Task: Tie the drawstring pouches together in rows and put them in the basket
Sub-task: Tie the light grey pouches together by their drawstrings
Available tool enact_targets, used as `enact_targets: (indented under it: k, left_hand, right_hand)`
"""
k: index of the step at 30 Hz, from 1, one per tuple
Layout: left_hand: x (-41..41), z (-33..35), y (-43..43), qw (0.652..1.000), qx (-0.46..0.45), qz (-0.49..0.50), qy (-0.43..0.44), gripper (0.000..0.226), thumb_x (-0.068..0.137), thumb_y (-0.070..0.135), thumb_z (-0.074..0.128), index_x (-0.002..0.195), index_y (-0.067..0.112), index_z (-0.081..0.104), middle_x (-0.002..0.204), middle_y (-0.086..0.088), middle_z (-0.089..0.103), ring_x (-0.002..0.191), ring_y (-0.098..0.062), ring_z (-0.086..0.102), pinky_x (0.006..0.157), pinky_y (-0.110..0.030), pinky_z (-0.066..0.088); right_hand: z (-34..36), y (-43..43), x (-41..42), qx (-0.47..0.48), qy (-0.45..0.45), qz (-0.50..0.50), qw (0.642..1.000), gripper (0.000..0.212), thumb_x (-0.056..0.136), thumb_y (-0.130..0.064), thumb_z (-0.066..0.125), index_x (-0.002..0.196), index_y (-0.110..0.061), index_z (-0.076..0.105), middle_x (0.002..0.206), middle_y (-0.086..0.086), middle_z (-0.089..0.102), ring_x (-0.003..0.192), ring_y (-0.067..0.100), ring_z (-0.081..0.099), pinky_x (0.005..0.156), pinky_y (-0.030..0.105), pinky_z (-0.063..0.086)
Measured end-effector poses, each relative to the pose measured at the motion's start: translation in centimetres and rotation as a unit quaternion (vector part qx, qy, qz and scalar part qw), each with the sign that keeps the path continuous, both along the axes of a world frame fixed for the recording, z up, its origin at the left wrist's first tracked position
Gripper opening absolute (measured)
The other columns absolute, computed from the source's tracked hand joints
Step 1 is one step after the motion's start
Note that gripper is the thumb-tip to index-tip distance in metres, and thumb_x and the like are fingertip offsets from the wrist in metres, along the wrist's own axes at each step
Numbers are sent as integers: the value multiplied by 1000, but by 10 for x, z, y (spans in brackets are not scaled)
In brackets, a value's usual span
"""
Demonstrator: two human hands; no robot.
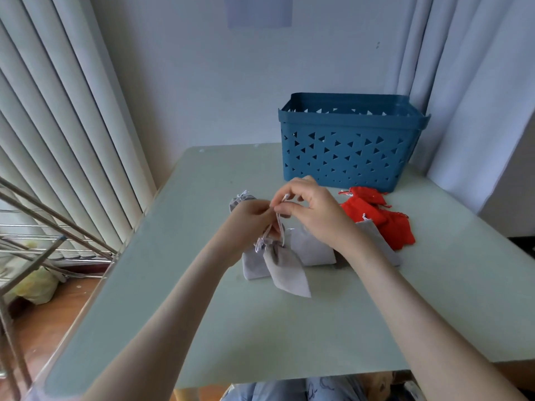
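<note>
A blue plastic basket (347, 151) with triangular cut-outs in its walls stands right of centre in the upper half of the frame, on the far part of a pale green table (260, 328). From this angle only the top of its inner far wall shows, so its contents cannot be made out. Just in front of it, to the right, lies a heap of red fabric pouches (396, 230).

The grey fabric drawstring pouches (285, 270) lie at the centre of the frame, below the hands. One more grey pouch (240, 199) sits behind the left hand (249, 215). The left hand and the right hand (307, 206) meet above the pouches. The fingertips of each pinch the pale cords (278, 224), which run down to the gathered necks of two grey pouches.

At top centre a sheet of paper (259, 10) hangs on the wall. Its print is too blurred to read.
</note>
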State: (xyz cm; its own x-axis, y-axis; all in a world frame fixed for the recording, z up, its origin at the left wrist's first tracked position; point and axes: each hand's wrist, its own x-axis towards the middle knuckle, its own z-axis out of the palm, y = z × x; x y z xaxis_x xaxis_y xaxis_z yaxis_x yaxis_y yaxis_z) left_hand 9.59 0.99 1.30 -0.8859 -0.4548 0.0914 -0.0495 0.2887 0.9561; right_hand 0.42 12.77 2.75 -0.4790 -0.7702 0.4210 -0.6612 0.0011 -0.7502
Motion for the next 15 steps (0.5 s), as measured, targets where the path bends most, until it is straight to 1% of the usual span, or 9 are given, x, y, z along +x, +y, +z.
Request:
enact_targets:
  k: [1, 3, 5, 6, 9, 10, 12, 13, 15]
  left_hand:
    - [-1, 3, 0, 1000, -9, -10, -8, 28, 94, 8, 48, 77, 13, 70, 57, 6, 62, 52, -2, 56, 54, -11, 42]
    - [-4, 7, 0, 999, -9, -48, -23, 31, 93, 3, 43, 83, 13, 72, 64, 1, 63, 57, -6, 57, 58, -13, 44]
    - [-5, 5, -4, 996, 8, -82, -31, 29, 92, 1, 43, 89, 7, 72, 67, 1, 62, 62, -10, 55, 62, -17, 46]
    - [-5, 4, -6, 995, 13, -92, -36, 28, 93, 2, 44, 88, 6, 72, 64, 4, 60, 61, -11, 53, 61, -19, 45]
    - [-8, -3, -12, 991, 56, -118, -40, 30, 90, 13, 51, 72, 19, 74, 56, 3, 52, 55, -14, 48, 56, -23, 39]
    - [-9, -5, -13, 989, 78, -123, -39, 29, 88, 16, 53, 68, 20, 74, 55, 2, 51, 54, -14, 46, 55, -23, 39]
    - [-12, -12, -15, 987, 97, -127, -35, 22, 89, 21, 59, 72, 16, 72, 55, 2, 48, 52, -12, 42, 52, -20, 36]
    - [-14, -16, -14, 987, 98, -123, -32, 21, 91, 22, 60, 75, 13, 70, 55, 2, 46, 52, -12, 40, 51, -19, 35]
    - [-19, -27, -14, 988, 112, -106, -20, 24, 93, 25, 57, 77, 8, 65, 54, 3, 44, 52, -11, 36, 50, -19, 31]
  right_hand:
    - [1, -2, -3, 2, -2, 4, 1000, 22, 85, -12, 68, 77, -32, 64, 88, -8, 54, 89, -6, 44, 79, 4, 30]
    - [0, -6, -10, -7, -46, -1, 999, 19, 85, -11, 68, 76, -28, 65, 92, -4, 54, 88, -2, 44, 75, 6, 33]
    - [-6, -8, -18, -12, -84, -10, 996, 18, 85, -10, 68, 76, -26, 66, 85, -9, 55, 79, -3, 46, 74, 13, 36]
    - [-9, -9, -22, -12, -105, -8, 994, 17, 85, -10, 67, 76, -25, 66, 79, -13, 57, 75, -2, 49, 76, 16, 38]
    - [-21, -14, -31, -22, -166, 15, 986, 18, 85, -6, 67, 76, -22, 66, 70, -13, 64, 75, 6, 57, 81, 27, 45]
    - [-24, -16, -33, -23, -173, 18, 984, 19, 85, -5, 67, 76, -21, 66, 69, -11, 65, 73, 8, 58, 79, 28, 47]
    - [-29, -20, -34, -28, -191, 33, 981, 17, 86, -3, 64, 78, -18, 65, 66, -7, 63, 64, 9, 57, 67, 26, 47]
    - [-30, -21, -34, -34, -204, 42, 978, 16, 87, -1, 63, 80, -15, 65, 64, -5, 62, 60, 10, 55, 62, 24, 46]
    - [-34, -24, -34, -50, -226, 58, 971, 12, 90, -1, 59, 86, -12, 63, 65, 0, 59, 57, 13, 53, 57, 22, 45]
